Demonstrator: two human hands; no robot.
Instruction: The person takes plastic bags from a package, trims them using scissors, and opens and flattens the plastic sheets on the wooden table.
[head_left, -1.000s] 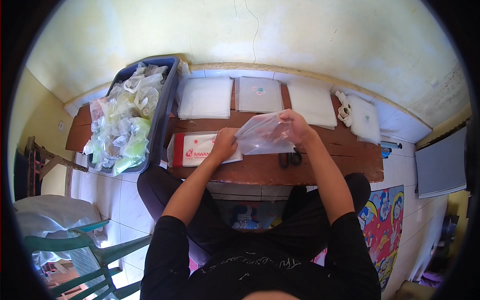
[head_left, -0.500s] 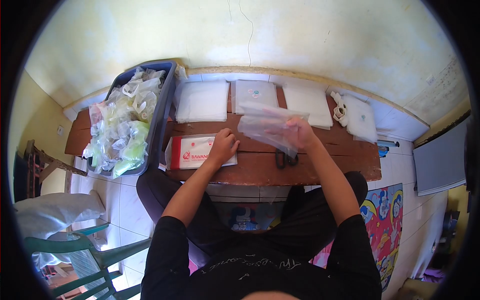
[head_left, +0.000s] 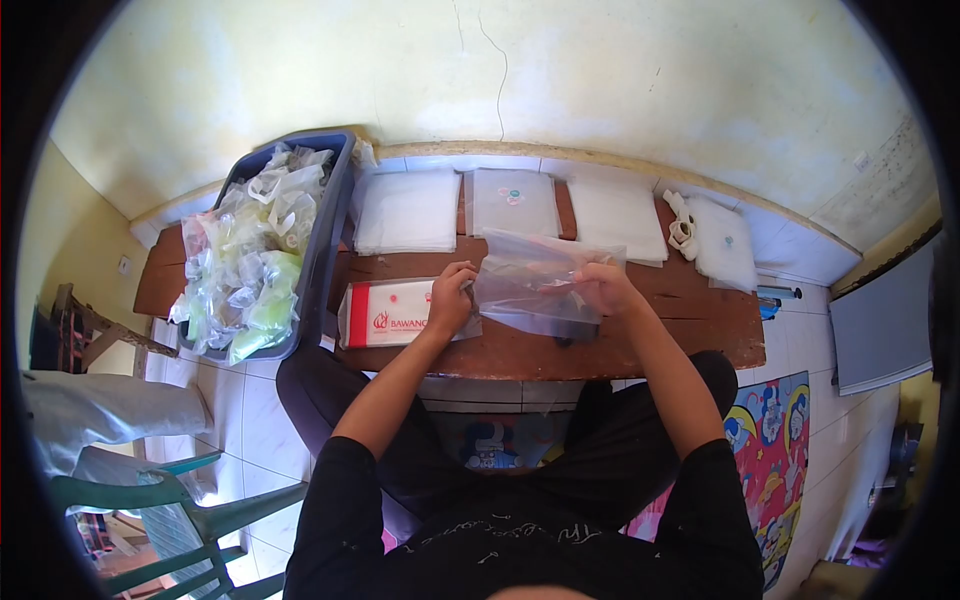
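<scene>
My right hand (head_left: 603, 288) is closed on a clear plastic bag (head_left: 535, 290), which hangs over the wooden table (head_left: 695, 325). Close to the bag's left edge is my left hand (head_left: 453, 296), its fingers curled; whether they grip the bag is too small to tell. Beneath that hand lies a red and white printed packet (head_left: 385, 315) in clear plastic. The held bag mostly covers a dark object under its lower right part.
A dark blue tub (head_left: 335, 225) full of crumpled plastic bags stands at the left. Stacks of clear bags (head_left: 405, 212) line the wall side, with a whitish cloth bundle (head_left: 681, 225) at the right. A green chair (head_left: 215, 515) is at the lower left.
My right hand has lowered slightly, and the bag has spread out beside my left hand. The grey cloth shape at the left edge has shifted.
</scene>
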